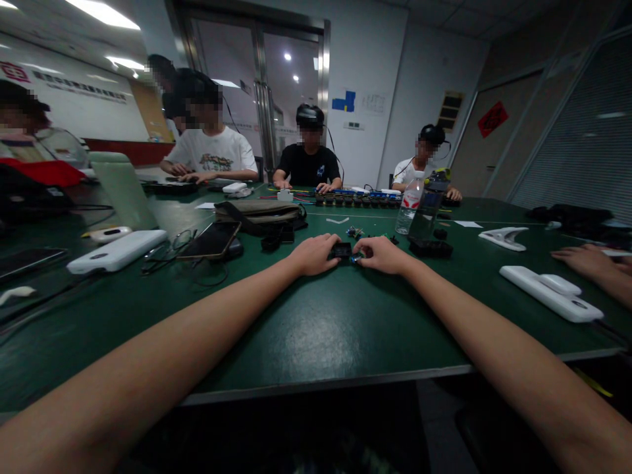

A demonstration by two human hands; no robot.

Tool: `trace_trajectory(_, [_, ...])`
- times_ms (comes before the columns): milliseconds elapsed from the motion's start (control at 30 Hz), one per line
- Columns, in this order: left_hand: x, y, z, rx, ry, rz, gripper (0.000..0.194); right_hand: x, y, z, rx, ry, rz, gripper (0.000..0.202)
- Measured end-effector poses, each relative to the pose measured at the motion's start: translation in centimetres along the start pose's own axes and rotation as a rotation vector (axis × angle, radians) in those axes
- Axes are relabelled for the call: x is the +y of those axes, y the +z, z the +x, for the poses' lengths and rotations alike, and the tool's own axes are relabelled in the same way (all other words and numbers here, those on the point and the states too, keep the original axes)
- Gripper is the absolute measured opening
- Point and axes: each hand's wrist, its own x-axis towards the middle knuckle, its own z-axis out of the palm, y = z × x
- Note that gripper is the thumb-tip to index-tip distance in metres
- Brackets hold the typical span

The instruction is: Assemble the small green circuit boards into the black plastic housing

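Note:
Out over the green table, both my arms reach forward and the hands nearly meet. My left hand is closed on the left end of a small black plastic case. In a pinch at the case's right side, my right hand has a small electronic part with blue and bright metallic bits; its exact kind is too small to tell. Just beyond the hands lies a little cluster of coloured electronic bits. Right of my right hand rests a larger black case.
Left of my hands are a phone, eyeglasses, a white device and a grey-green bag. A clear bottle stands right of centre. Another white device and a co-worker's hand are at right. Several people sit across the table.

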Motion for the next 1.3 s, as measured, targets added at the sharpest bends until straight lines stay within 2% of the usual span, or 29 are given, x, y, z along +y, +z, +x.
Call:
trace_trajectory(367, [0.04,0.01,0.06,0.002,0.003,-0.001,0.041,-0.02,-0.29,0.00,0.100,-0.001,0.038,0.017])
trace_trajectory(900, [-0.34,0.24,0.09,0.060,0.095,-0.053,0.044,-0.16,-0.54,0.01,0.089,0.004,0.023,0.014])
trace_trajectory(1100, [0.00,-0.03,0.05,0.081,0.050,-0.023,0.038,-0.16,-0.66,0.00,0.085,-0.019,0.034,0.019])
trace_trajectory(1300, [0.30,-0.07,0.15,0.168,0.000,0.020,0.037,-0.30,-0.95,-0.10,0.034,-0.003,-0.005,0.028])
